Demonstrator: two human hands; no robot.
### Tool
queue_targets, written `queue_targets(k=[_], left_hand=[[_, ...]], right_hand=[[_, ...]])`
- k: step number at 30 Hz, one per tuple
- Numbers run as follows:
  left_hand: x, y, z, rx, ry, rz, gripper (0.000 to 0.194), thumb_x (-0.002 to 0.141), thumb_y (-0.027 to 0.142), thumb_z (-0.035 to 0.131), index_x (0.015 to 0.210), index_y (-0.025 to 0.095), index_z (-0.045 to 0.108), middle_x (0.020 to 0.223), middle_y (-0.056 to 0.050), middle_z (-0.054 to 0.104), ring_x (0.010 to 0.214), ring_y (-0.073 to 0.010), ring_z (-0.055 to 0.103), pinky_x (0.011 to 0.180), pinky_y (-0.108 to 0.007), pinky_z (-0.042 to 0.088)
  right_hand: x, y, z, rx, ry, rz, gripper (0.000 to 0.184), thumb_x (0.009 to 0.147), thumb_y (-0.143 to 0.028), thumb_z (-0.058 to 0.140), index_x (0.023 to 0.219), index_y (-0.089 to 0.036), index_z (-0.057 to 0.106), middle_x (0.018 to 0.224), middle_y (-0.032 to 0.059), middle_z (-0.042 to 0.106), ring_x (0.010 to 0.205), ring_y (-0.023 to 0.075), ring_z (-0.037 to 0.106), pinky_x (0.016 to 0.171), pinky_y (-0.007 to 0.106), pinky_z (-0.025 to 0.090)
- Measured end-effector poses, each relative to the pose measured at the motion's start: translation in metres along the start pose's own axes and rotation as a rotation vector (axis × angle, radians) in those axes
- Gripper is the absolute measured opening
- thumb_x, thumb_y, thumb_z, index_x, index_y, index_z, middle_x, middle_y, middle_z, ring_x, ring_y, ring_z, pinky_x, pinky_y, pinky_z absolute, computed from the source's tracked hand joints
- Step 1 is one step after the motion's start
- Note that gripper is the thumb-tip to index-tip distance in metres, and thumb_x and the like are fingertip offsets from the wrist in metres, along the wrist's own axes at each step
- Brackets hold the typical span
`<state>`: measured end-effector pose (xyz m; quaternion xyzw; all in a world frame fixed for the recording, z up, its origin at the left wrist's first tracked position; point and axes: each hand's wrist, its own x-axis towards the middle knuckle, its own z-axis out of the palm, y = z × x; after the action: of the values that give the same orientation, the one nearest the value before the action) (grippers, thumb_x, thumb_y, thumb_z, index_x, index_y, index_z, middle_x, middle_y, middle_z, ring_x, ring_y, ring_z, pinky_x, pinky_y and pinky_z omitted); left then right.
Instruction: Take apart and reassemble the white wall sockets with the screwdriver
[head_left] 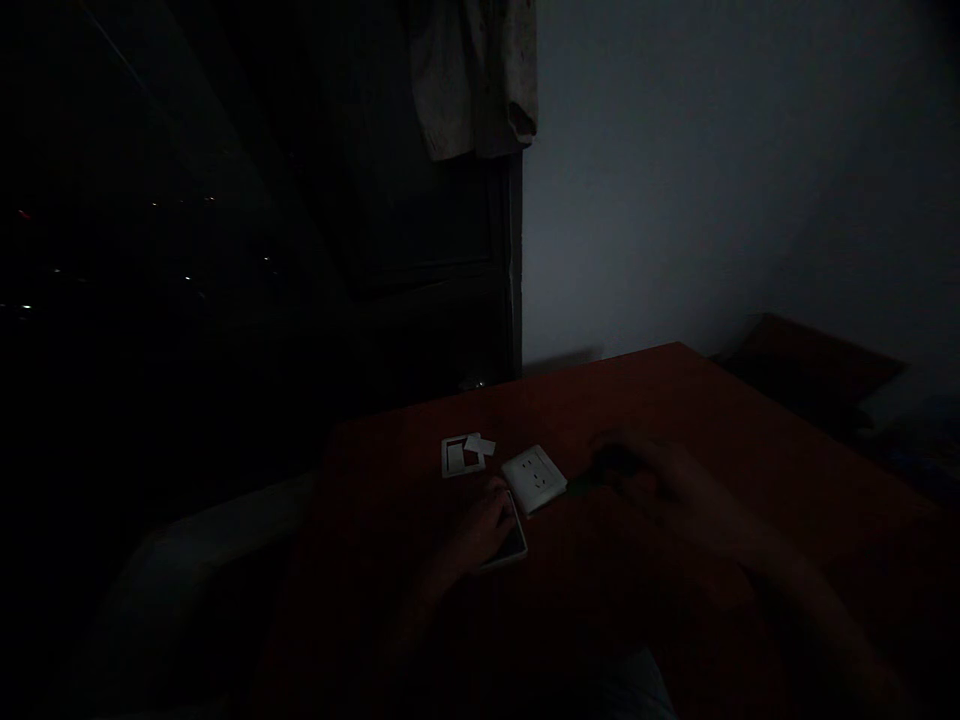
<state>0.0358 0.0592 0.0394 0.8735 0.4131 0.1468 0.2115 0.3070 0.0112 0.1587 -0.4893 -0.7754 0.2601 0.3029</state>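
The scene is very dark. A white wall socket (535, 480) lies tilted on the reddish table, its pin slots facing up. Just left of it and nearer to me, my left hand (484, 530) has its fingers curled over a white-rimmed, dark-centred box (517, 545), covering much of it. My right hand (664, 475) is closed around a dark-handled tool (616, 462). A greenish part of the tool points left and reaches the socket's right edge; whether it touches cannot be made out. Behind my left hand lies a white cover frame (452, 472) with a small white plate (481, 446) across it.
The reddish table (637, 385) runs back to a pale wall (675, 180). A dark window with small lights is at the left, and a cloth (480, 80) hangs beside the wall. Dark objects stand beyond the table's right edge.
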Motion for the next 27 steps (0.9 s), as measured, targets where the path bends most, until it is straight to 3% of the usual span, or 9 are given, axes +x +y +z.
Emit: queue_targets(k=[5, 8, 13, 17, 22, 27], left_hand=[[0.001, 0.01, 0.001, 0.175, 0.026, 0.04, 0.019, 0.082, 0.006, 0.049, 0.093, 0.018, 0.059, 0.11, -0.012, 0.056, 0.109, -0.0301, 0.049, 0.098, -0.047, 0.035], [0.005, 0.01, 0.007, 0.251, 0.031, 0.064, 0.02, 0.081, 0.007, 0.052, 0.097, 0.015, 0.061, 0.109, -0.014, 0.056, 0.111, -0.0342, 0.047, 0.095, -0.051, 0.035], [0.016, 0.003, 0.006, 0.298, -0.007, 0.131, 0.011, 0.082, 0.01, 0.058, 0.082, 0.019, 0.064, 0.096, -0.008, 0.059, 0.101, -0.0268, 0.052, 0.086, -0.04, 0.042], [0.019, 0.005, -0.005, 0.292, 0.029, 0.121, 0.006, 0.083, 0.015, 0.061, 0.08, 0.02, 0.064, 0.096, -0.005, 0.059, 0.102, -0.0237, 0.053, 0.089, -0.038, 0.042], [0.001, -0.002, -0.014, 0.263, 0.177, -0.061, 0.013, 0.092, 0.029, 0.053, 0.083, 0.023, 0.06, 0.099, -0.002, 0.059, 0.096, -0.0184, 0.057, 0.085, -0.031, 0.046], [-0.04, -0.038, -0.02, 0.274, 0.308, -0.364, 0.025, 0.096, 0.034, 0.041, 0.081, 0.022, 0.056, 0.089, -0.002, 0.059, 0.081, -0.016, 0.061, 0.072, -0.027, 0.047]], right_hand=[[-0.029, 0.019, 0.016, 0.068, 0.056, 0.093, 0.033, 0.085, -0.021, 0.05, 0.118, -0.024, 0.054, 0.113, 0.0078, 0.066, 0.1, 0.0219, 0.063, 0.086, 0.037, 0.051], [-0.036, 0.024, 0.027, 0.108, 0.043, 0.13, 0.03, 0.086, -0.024, 0.051, 0.115, -0.025, 0.056, 0.11, 0.0069, 0.067, 0.097, 0.022, 0.065, 0.083, 0.037, 0.053], [-0.036, 0.02, 0.034, 0.144, 0.011, 0.174, 0.024, 0.09, -0.026, 0.047, 0.112, -0.024, 0.056, 0.107, 0.0067, 0.067, 0.095, 0.0215, 0.065, 0.082, 0.036, 0.052], [-0.037, 0.019, 0.035, 0.156, -0.01, 0.186, 0.024, 0.09, -0.027, 0.046, 0.112, -0.024, 0.056, 0.107, 0.0068, 0.067, 0.095, 0.0214, 0.064, 0.082, 0.036, 0.052], [-0.038, 0.022, 0.036, 0.149, 0.027, 0.203, 0.021, 0.091, -0.032, 0.045, 0.106, -0.024, 0.058, 0.103, 0.0074, 0.067, 0.091, 0.0225, 0.065, 0.08, 0.037, 0.052], [-0.037, 0.022, 0.039, 0.15, 0.067, 0.217, 0.024, 0.091, -0.036, 0.047, 0.109, -0.025, 0.058, 0.102, 0.0061, 0.068, 0.09, 0.0221, 0.065, 0.078, 0.036, 0.053]])
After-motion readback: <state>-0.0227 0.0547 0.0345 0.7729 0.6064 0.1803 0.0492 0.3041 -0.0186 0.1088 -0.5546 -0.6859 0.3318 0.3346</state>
